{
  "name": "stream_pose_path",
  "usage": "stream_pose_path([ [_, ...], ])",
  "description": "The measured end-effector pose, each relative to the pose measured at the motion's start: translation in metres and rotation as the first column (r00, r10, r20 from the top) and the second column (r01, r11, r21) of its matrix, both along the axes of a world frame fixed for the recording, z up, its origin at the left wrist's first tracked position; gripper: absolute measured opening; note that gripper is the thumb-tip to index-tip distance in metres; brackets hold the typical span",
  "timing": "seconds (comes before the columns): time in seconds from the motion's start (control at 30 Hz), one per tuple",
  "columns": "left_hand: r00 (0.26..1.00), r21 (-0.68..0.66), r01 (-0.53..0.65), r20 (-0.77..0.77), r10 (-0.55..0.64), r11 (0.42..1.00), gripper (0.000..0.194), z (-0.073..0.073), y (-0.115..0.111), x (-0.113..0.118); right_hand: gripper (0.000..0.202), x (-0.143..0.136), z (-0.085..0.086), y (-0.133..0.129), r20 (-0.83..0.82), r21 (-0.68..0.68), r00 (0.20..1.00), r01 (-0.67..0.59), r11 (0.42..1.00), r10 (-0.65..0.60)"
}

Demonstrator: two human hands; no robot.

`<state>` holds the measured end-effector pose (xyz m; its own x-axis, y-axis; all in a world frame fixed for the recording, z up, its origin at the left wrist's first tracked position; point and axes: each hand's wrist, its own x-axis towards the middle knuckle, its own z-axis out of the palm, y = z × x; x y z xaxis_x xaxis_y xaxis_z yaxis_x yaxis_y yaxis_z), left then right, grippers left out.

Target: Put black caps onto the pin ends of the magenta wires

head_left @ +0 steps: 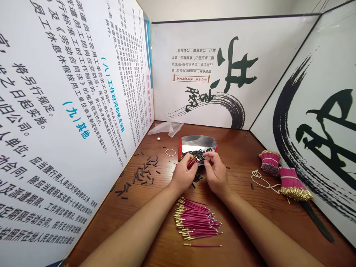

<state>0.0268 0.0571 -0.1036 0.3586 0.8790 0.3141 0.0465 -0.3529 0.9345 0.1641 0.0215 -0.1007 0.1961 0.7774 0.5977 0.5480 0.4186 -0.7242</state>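
Observation:
My left hand (184, 174) is closed around a few magenta wires (191, 161) whose ends point up and right. Thumb and forefinger of my right hand (217, 172) are pinched together close to those wire ends; what lies between them is too small to make out. Just behind both hands stands a red box with a silvery inside (198, 141), holding many short black tubes (196, 153). More black tubes (198, 178) lie on the table between my wrists. Nearer to me, a spread pile of magenta wires with gold-coloured ends (196, 218) lies between my forearms, one wire apart from it.
Loose black tubes (143, 171) are scattered at left. Two tied bundles of magenta wires (269, 162) sit at right, by a loose cord (260, 180) and a dark strip (318, 222). A clear plastic bag (167, 128) lies at the back. Printed panels (200, 44) wall the table.

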Motion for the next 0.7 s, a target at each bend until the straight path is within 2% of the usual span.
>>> stream_pose_path([
  [0.7, 0.998, -0.001, 0.030, 0.047, -0.030, 1.000, 0.012, 0.0017, -0.0005, 0.0018, 0.018, 0.0003, 0.0024, -0.0014, 0.008, -0.006, 1.000, 0.019, 1.000, -0.019],
])
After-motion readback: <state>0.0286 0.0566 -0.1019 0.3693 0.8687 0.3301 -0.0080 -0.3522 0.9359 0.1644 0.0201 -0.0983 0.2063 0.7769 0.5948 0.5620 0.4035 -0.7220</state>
